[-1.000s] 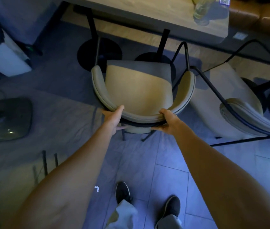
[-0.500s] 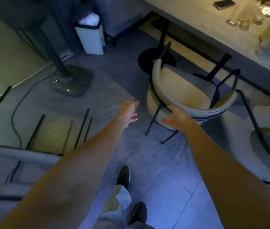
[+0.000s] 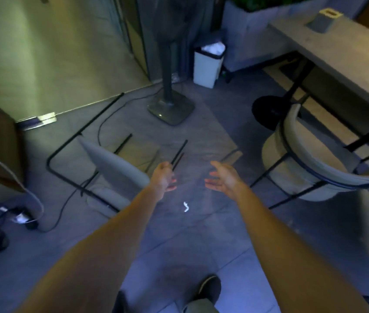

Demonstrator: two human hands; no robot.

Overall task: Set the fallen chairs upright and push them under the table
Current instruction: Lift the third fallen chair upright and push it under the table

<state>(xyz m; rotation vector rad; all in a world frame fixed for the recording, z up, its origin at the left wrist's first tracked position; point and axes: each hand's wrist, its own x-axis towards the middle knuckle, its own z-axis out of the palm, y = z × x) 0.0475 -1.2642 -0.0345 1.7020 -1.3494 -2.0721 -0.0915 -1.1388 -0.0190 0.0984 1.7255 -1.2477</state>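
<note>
A fallen chair (image 3: 113, 163) lies on its side on the floor at centre left, its beige seat tilted and its black legs pointing away from me. My left hand (image 3: 164, 176) hovers just right of it, fingers apart, holding nothing. My right hand (image 3: 223, 179) is open, palm turned inward, in the gap between the two chairs. An upright beige chair (image 3: 310, 168) with a curved back stands at the right, partly under the table (image 3: 328, 44).
A fan stand (image 3: 170, 105) with a square base rises beyond the fallen chair. A white bin (image 3: 207, 66) sits behind it. Cables (image 3: 102, 123) trail across the floor at left. A white scrap (image 3: 186, 206) lies near my hands. My shoe (image 3: 209, 288) shows below.
Both hands have let go of the upright chair by the table. My view has swung left, and the fallen chair on the floor has come into full sight.
</note>
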